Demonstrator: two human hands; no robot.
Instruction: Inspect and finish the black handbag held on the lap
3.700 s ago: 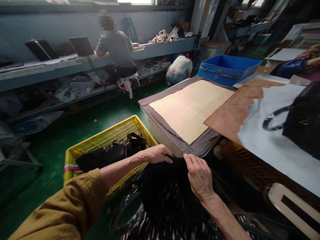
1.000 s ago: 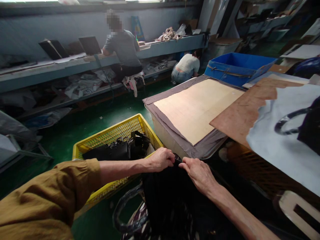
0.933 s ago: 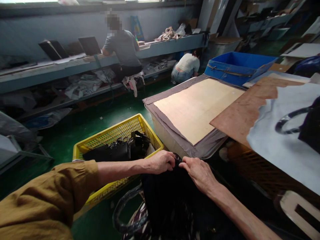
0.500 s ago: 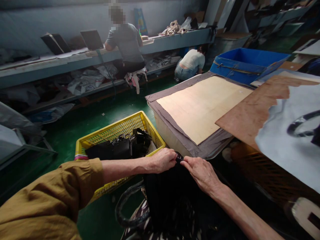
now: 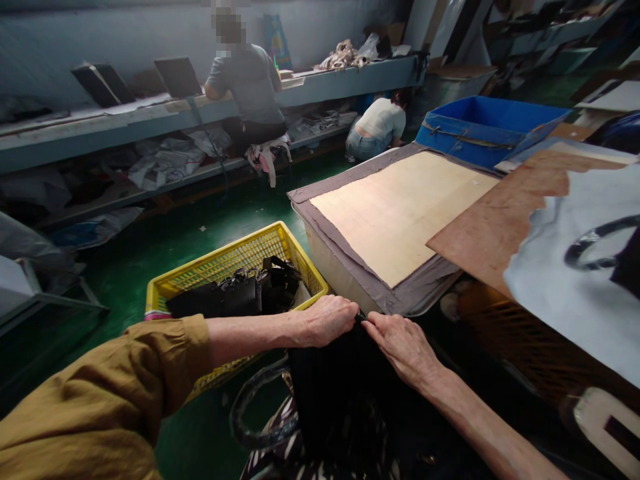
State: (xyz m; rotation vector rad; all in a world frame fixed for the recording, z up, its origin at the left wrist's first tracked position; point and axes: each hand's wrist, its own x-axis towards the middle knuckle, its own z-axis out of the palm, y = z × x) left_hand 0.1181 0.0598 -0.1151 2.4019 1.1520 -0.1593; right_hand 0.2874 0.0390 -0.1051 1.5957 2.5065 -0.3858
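A black bag rests low in front of me, its dark looped handle hanging at the left. My left hand is closed on the bag's top edge. My right hand pinches the same edge just beside it, fingertips almost touching the left hand. What lies between the fingertips is too dark to make out. A mustard sleeve covers my left arm.
A yellow crate with black bags stands on the green floor at my left. Ahead is a box topped with a plywood sheet, a blue bin behind it. Two people work at a long bench at the back.
Both hands stay closed on the bag's top edge and have drawn closer together. The view has shifted slightly.
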